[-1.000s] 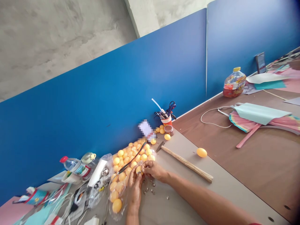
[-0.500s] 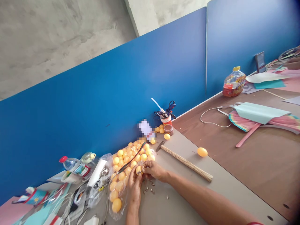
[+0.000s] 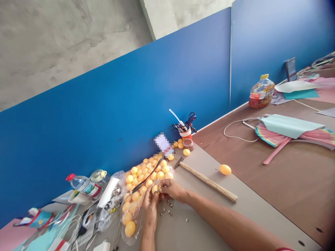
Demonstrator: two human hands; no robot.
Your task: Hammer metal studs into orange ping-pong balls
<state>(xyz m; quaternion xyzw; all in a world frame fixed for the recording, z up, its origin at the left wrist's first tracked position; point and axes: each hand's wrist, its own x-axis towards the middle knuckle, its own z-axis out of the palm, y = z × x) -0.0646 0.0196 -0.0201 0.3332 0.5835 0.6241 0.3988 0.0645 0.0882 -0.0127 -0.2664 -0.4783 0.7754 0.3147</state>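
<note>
My left hand (image 3: 150,206) is closed around an orange ping-pong ball (image 3: 155,189), its thumb and fingers at the sides. My right hand (image 3: 172,190) is pinched against the ball's right side, where a small dark spot shows. Whatever its fingertips hold is too small to make out. Just below the hands, several tiny shiny metal pieces (image 3: 170,212) lie scattered on the grey board. Beside my left hand stretches a clear plastic bag (image 3: 132,237) full of similar orange balls (image 3: 135,197), with a dark strap (image 3: 142,184) across it.
To the right of my hands lies a wooden-handled hammer (image 3: 209,181), and beyond it a single orange ball (image 3: 225,169). A paper cup (image 3: 185,133) with tools stands by the blue partition (image 3: 117,115). Bottles (image 3: 85,185), cables and bags crowd the left; a juice bottle (image 3: 261,93) stands right.
Both hands stay in place around the ball. Only a very slight shift of the fingers and ball shows.
</note>
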